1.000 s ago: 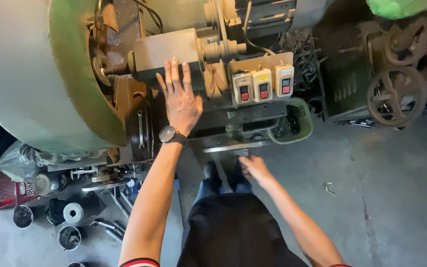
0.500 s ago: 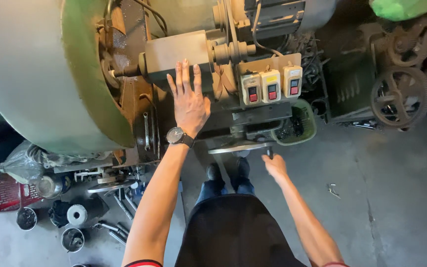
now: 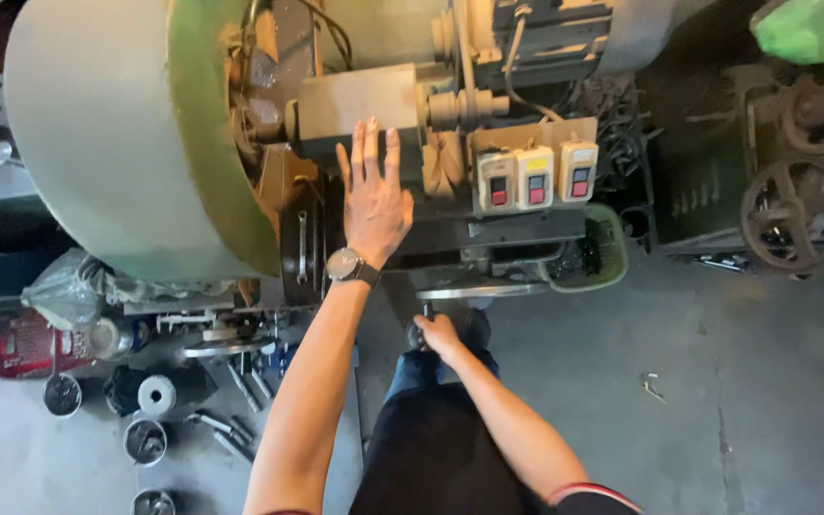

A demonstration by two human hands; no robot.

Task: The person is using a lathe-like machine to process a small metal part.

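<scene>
At the far left we see a red box point(image 3: 29, 345) on the grey concrete floor point(image 3: 765, 381), with small round metal cups point(image 3: 145, 441) and a white roll point(image 3: 156, 394) scattered near it. Above them looms a big flywheel point(image 3: 116, 133), its broad face smooth and pale, its rim painted green and worn. Loose steel bolts point(image 3: 240, 381) lie below it.

Our left hand point(image 3: 374, 195) is spread flat, fingers straight and together, palm pressed on the machine point(image 3: 383, 105), whose beige block is dusty and chipped. It grips nothing. A round-faced watch point(image 3: 345, 265) with a dark strap sits on that wrist.

Lower, our right hand point(image 3: 439, 334) is curled around a short dark handle point(image 3: 422, 319) just under a thin metal plate point(image 3: 484, 291); the fingers are closed on it.

To the right, three boxy white switches point(image 3: 536, 176) with red and dark buttons sit in a row. Beneath them hangs a green plastic basket point(image 3: 603, 253). At the far right stand rusty spoked wheels point(image 3: 798, 215), and a green cover point(image 3: 813, 29) shows at the top corner.
</scene>
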